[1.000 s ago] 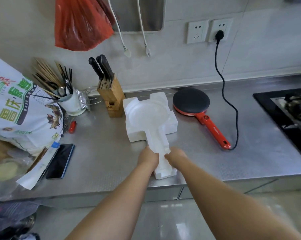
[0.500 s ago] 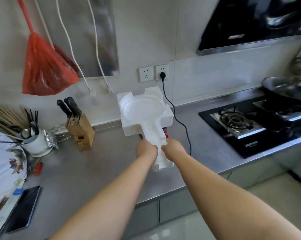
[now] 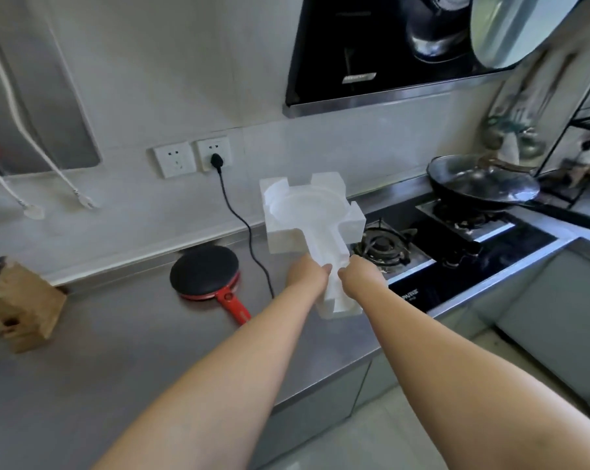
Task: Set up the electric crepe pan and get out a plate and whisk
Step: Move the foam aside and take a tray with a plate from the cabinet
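Observation:
The red electric crepe pan (image 3: 207, 274) lies dome-up on the steel counter (image 3: 100, 351), its black cord (image 3: 244, 228) running to a plug (image 3: 216, 161) in the wall socket. I hold a white foam packing tray (image 3: 307, 212) in the air, above the counter's right end and the edge of the gas hob. My left hand (image 3: 306, 270) grips the left side of the tray's narrow stem. My right hand (image 3: 360, 275) grips its right side. No plate or whisk is in sight.
A black gas hob (image 3: 456, 252) with a dark wok (image 3: 483, 184) fills the right side, under a range hood (image 3: 388, 52). A wooden knife block (image 3: 22, 307) stands at the far left. Two white cords (image 3: 42, 154) hang on the wall.
Both hands have lifted the foam tray off the counter and carried it rightward toward the hob. The view has swung right, uncovering the crepe pan.

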Demonstrator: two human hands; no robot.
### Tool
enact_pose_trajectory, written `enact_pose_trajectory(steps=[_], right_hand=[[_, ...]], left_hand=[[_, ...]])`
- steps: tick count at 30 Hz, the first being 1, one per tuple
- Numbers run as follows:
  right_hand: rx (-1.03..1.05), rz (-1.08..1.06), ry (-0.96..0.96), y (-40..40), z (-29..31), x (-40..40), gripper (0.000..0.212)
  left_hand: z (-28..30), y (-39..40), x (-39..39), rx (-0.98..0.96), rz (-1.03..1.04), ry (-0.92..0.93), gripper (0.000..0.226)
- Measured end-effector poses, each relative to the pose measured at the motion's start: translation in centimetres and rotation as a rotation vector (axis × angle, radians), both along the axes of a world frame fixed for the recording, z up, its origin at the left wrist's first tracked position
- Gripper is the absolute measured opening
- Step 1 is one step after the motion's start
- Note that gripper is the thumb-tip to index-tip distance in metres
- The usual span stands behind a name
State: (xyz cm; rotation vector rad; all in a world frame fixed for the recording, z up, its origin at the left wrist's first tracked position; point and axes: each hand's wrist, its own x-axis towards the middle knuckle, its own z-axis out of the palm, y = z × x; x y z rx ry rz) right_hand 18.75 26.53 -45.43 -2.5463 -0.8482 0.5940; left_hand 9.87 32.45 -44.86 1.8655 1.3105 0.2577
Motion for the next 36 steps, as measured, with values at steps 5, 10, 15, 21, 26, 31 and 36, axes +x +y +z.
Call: enact_pose_trajectory(steps=[5,10,15,21,26,31,36], right_hand=[[-0.041,-0.083,-0.001,-0.4,-1.6,9.4,0.031],[-0.107,-0.027,-0.069,-0.1,-3.8,16.6,0.035],[-0.124,-0.063,-0.095,0.4,-5.8,21.2,0.036],[-0.138,-0.142,-0.145,2.0,-6.3,22.5,0.054],[-0.103,-0.024,-0.392,3.3,-5.3,19.7,0.066],[-0.110,0.123,-0.370,5.4,-3.5,13.0,0.082],[-0.112,0.271,-0.319,6.2,-1.8,2.4,0.093]], left_hand=[[-1.6,-0.2,9.6,-0.060,-0.069,-0.060,0.044],[-3.6,0.0,16.4,-0.162,-0.075,-0.113,0.038],[-4.8,-0.3,19.9,-0.235,-0.115,-0.154,0.034],[-5.8,0.1,20.6,-0.225,-0.154,-0.149,0.035],[-4.8,1.2,17.6,-0.043,-0.172,-0.028,0.054],[-3.8,3.3,10.7,0.119,-0.160,0.196,0.068],[-2.4,3.8,-0.8,0.318,-0.114,0.454,0.065]])
